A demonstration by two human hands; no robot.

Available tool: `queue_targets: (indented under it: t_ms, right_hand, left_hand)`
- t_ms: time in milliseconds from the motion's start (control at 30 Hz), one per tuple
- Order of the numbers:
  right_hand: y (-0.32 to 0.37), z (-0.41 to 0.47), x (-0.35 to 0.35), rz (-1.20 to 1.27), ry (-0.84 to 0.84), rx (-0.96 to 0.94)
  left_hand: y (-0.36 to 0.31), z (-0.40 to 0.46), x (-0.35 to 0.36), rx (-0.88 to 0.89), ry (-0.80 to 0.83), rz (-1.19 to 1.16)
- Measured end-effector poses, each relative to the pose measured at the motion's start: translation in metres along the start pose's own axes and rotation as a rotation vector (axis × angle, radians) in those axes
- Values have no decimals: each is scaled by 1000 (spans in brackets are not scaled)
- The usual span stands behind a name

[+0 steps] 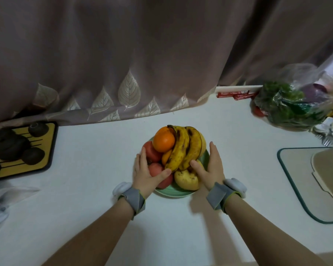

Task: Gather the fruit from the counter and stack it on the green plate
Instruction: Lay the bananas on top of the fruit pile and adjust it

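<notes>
The green plate (172, 193) sits mid-counter, piled with fruit. An orange (163, 139) tops the heap beside a bunch of spotted bananas (183, 148). Red apples (151, 154) lie on the left, and a yellow pear-like fruit (186, 179) rests at the front. My left hand (146, 172) cups the left side of the pile, fingers spread against the apples. My right hand (210, 167) rests against the right side, thumb touching the bananas' lower end. Neither hand lifts anything.
A yellow and black tray with dark teaware (21, 148) stands at the left. A plastic bag of greens (290, 104) lies back right. A beige mat with a green border (304, 187) and a cream container (331, 173) are at the right. A curtain (123, 73) hangs behind.
</notes>
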State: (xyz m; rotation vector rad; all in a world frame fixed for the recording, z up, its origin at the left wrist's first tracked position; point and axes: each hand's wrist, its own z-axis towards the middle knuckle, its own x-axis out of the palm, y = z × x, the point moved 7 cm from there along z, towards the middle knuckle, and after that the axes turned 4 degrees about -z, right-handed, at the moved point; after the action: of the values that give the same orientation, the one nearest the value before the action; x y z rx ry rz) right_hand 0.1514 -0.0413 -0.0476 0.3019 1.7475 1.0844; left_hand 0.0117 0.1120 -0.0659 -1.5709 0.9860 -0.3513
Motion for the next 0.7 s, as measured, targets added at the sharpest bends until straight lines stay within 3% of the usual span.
queue_targets:
  t_ms: [167,367,500,600,700]
  right_hand:
    - [25,-10,8,-98,93,-215]
    - [30,-10,9,-48,58,-154]
    - [34,-4,-1,98,-41,-5]
    - [32,6,-10,164,-124,257]
    - [34,17,-16,115,-79,317]
  left_hand:
    - [-13,-5,-5,125,-70,61]
    - [-32,-10,2,242,-42,100]
    - [-42,-16,-4,327,-132,165]
    - [-63,-27,-2,573,-254,400]
    - [-70,-30,14,631,-190,635]
